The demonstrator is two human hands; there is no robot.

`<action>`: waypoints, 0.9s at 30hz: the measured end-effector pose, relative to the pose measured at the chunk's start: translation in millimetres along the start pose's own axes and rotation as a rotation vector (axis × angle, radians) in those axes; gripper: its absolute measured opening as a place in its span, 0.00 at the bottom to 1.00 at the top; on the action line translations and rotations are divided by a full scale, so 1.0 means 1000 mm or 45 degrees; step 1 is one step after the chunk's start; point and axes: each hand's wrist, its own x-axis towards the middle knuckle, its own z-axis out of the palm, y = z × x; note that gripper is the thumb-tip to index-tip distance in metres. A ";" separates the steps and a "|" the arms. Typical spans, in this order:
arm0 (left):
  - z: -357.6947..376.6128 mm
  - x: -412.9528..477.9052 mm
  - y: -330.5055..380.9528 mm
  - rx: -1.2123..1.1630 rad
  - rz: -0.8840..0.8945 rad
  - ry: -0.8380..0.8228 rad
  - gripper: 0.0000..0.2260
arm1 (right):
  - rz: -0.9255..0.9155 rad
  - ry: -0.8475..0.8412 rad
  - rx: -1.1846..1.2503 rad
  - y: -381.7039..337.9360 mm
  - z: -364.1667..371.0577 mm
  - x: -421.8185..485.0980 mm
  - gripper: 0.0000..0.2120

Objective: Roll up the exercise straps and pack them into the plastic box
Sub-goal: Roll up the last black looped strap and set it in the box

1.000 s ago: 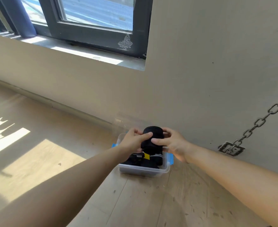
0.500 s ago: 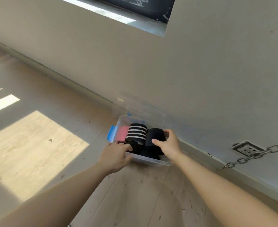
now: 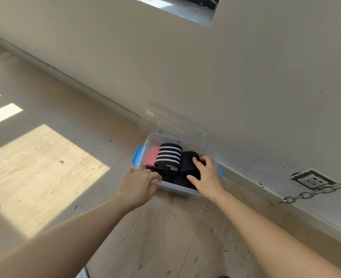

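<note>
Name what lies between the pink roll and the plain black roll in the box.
The black-and-white striped roll sits between the pink roll and black roll, head view.

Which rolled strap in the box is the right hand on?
The plain black roll at the box's right end, under the right hand. The striped black-and-white roll and the pink one sit left of it, untouched.
</note>
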 end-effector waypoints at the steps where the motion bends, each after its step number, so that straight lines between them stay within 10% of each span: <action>1: 0.001 -0.001 0.000 -0.001 -0.005 0.003 0.10 | -0.033 -0.002 -0.069 0.000 0.000 0.000 0.33; 27: -0.003 0.002 -0.013 0.010 -0.349 0.062 0.33 | -0.080 0.107 -0.291 -0.037 -0.055 0.090 0.31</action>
